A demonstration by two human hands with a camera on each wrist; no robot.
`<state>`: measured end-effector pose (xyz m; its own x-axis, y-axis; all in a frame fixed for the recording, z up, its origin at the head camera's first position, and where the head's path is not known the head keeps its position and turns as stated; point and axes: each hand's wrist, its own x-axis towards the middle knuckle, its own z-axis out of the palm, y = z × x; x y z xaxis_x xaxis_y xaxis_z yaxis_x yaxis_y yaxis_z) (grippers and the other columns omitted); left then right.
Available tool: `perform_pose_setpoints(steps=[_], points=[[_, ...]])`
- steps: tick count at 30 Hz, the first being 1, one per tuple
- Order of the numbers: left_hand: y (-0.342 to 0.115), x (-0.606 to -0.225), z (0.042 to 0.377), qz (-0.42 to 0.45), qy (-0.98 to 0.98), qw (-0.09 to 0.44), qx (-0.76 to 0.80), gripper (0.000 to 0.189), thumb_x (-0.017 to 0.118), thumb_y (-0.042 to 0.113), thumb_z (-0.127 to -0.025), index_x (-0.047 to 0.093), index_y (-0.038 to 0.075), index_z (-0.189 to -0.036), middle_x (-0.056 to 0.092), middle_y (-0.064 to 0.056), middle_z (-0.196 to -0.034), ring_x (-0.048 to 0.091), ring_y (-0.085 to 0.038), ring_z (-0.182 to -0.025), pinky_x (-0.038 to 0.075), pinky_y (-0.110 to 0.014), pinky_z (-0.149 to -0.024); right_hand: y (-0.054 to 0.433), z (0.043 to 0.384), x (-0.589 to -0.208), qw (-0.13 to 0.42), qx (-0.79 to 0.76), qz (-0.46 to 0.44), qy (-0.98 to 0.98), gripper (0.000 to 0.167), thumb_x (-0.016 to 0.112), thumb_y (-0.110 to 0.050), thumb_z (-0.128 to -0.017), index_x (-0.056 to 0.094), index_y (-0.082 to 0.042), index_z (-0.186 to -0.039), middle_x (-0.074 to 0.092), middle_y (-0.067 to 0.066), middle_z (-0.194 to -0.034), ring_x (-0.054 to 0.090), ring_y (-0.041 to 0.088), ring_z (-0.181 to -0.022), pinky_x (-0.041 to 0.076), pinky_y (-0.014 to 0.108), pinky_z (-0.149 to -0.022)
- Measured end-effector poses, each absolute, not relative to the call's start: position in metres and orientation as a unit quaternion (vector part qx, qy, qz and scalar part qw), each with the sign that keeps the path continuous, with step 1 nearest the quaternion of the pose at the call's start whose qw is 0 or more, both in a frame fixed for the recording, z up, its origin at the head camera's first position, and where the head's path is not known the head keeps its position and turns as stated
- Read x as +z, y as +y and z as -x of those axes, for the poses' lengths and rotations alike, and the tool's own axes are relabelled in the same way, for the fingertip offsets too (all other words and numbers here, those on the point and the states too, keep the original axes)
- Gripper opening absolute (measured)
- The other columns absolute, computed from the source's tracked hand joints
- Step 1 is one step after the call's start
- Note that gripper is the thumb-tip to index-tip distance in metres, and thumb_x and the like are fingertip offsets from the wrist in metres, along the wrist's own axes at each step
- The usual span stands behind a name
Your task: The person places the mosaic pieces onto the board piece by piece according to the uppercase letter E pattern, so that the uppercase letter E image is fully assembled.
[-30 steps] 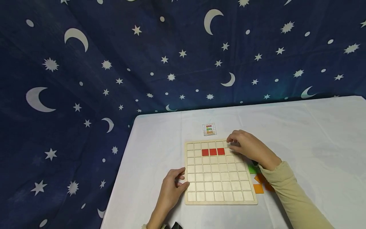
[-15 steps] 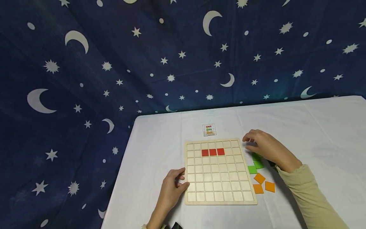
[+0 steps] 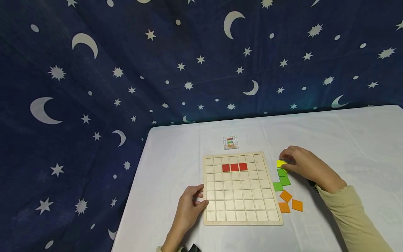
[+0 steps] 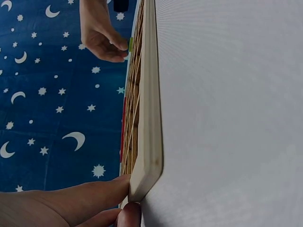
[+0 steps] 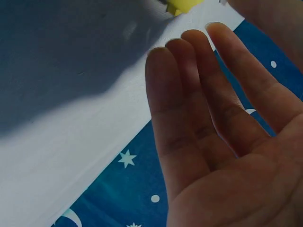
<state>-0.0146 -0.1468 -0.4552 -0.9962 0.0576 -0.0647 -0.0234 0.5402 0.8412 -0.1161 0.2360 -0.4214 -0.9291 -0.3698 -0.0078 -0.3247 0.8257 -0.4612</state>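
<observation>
A pale wooden grid board (image 3: 233, 196) lies flat on the table, with three red square tiles (image 3: 234, 167) side by side in one upper row. My left hand (image 3: 189, 203) holds the board's left edge, thumb over the rim; the left wrist view shows its fingertips at the board's rim (image 4: 151, 161). Beyond the board's right side, my right hand (image 3: 302, 164) is over the yellow tiles (image 3: 281, 163), its thumb overlapping them and partly hiding them. Its fingers (image 5: 163, 94) are loosely extended in the right wrist view, near a yellow tile (image 5: 182, 5).
Several green tiles (image 3: 284, 181) lie along the board's right edge, with three orange tiles (image 3: 297, 205) nearer the front. A small pattern card (image 3: 230, 142) lies behind the board. White cloth (image 3: 355, 154) covers the table; a dark star-and-moon curtain (image 3: 201, 70) hangs behind.
My right hand has moved right, off the board's upper right corner, to the yellow tiles, uncovering the green and orange ones. The left hand and red tiles stay put.
</observation>
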Motion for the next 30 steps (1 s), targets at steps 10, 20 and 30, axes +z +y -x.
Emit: perform_pose_setpoints(steps=[10,20,30], points=[[-0.1477,-0.4562,0.0143,-0.007,0.878,0.041,0.476,0.049,0.077,0.0,-0.081,0.063,-0.001,-0.127,0.061,-0.005,-0.11,0.059,-0.014,-0.093,0.055,-0.019,-0.069,0.2396,0.1166,-0.4262,0.071,-0.24,0.177,0.952,0.022,0.082,-0.015,-0.08,0.07,-0.003,-0.093,0.06,-0.001,-0.081,0.05,0.015,-0.073,0.047,0.034,-0.067],[-0.1469,-0.4556,0.015,-0.008,0.876,0.043,0.48,0.048,0.077,0.0,-0.082,0.063,-0.001,-0.128,0.061,-0.005,-0.111,0.059,-0.016,-0.094,0.055,-0.019,-0.069,0.2395,0.1173,-0.4239,0.09,-0.247,0.178,0.948,0.023,0.082,-0.014,-0.08,0.069,-0.002,-0.095,0.064,0.0,-0.084,0.054,0.014,-0.074,0.049,0.033,-0.067],[-0.148,-0.457,0.0154,-0.017,0.877,0.044,0.478,0.05,0.078,0.001,-0.081,0.062,-0.002,-0.128,0.061,-0.005,-0.11,0.058,-0.016,-0.094,0.055,-0.019,-0.069,0.2366,0.1142,-0.4228,0.065,-0.253,0.18,0.948,0.017,0.081,-0.002,-0.078,0.069,-0.004,-0.091,0.059,0.001,-0.08,0.05,0.015,-0.072,0.046,0.032,-0.065]])
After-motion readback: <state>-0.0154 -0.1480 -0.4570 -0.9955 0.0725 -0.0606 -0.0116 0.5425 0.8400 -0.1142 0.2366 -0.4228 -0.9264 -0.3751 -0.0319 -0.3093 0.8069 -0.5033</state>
